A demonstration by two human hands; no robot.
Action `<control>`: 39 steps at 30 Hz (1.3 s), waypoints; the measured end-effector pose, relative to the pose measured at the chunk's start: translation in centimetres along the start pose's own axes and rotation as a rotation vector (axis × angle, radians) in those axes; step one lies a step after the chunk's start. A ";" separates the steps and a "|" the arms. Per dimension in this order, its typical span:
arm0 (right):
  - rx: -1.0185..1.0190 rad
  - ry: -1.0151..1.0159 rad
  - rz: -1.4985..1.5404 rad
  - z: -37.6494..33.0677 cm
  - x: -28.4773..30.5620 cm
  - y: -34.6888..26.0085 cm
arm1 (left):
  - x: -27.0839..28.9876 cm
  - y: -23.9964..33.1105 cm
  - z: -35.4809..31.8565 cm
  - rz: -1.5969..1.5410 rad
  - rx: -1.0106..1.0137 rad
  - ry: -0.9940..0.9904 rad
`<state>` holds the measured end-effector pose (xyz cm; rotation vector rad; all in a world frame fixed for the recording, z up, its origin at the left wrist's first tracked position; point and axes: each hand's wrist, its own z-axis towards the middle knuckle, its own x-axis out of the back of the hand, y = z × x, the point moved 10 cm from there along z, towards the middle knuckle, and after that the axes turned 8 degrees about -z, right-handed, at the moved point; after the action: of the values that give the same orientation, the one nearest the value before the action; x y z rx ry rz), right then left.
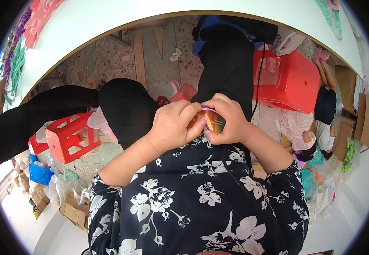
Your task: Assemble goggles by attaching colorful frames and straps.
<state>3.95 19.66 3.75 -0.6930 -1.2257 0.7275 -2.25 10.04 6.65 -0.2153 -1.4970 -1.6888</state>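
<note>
My left hand [172, 124] and my right hand [230, 120] meet above my lap, in front of my dark floral top. Between them they pinch a small, shiny gold-and-orange piece with a dark printed face and a purple edge [215, 122]. The left thumb and bent fingers press on its left side, and the right thumb and fingers wrap its right side. Fingers cover much of the piece, so its full shape and exact kind do not show.
A curved white tabletop [120, 15] spans the far side, with pink straps [40, 19] and green strands [18, 66]. Red plastic stools [297, 78] stand at right and left. Cardboard boxes [74, 211] and plastic bags lie around. Other people are at the right.
</note>
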 end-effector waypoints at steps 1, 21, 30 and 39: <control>0.012 0.024 -0.003 0.1 -0.1 0.3 | -0.2 -0.4 0.0 -0.011 0.021 -0.008; 0.040 0.023 0.032 1.5 -1.0 -0.3 | -0.3 -3.6 -1.8 -0.078 0.285 0.104; -0.065 -0.053 0.074 1.5 -2.5 -1.2 | 0.2 -3.4 -3.3 0.009 0.262 0.067; -0.073 -0.088 0.086 2.2 -3.8 -1.9 | 1.5 -3.9 -4.7 0.032 0.222 0.165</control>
<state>1.30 15.64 3.58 -0.7843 -1.3143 0.7949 -3.98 4.94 3.48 0.0177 -1.5330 -1.4643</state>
